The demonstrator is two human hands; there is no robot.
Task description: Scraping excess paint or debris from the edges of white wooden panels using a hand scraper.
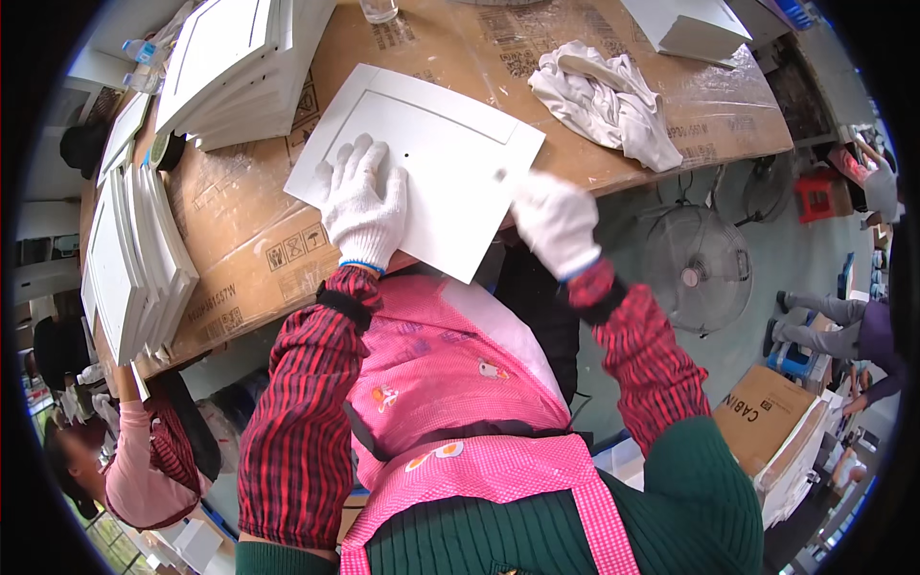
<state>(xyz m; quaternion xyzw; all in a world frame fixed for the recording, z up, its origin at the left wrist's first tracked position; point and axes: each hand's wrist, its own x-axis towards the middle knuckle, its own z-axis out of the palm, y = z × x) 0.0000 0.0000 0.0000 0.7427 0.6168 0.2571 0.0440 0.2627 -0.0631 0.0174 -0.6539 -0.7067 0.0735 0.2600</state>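
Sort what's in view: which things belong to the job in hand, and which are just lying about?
Apparently part of the job:
white panel, under the gloved left hand
stack of similar panels

Apparently just lying about:
crumpled white cloth, untouched, role unclear
fan beside the table
brown carton
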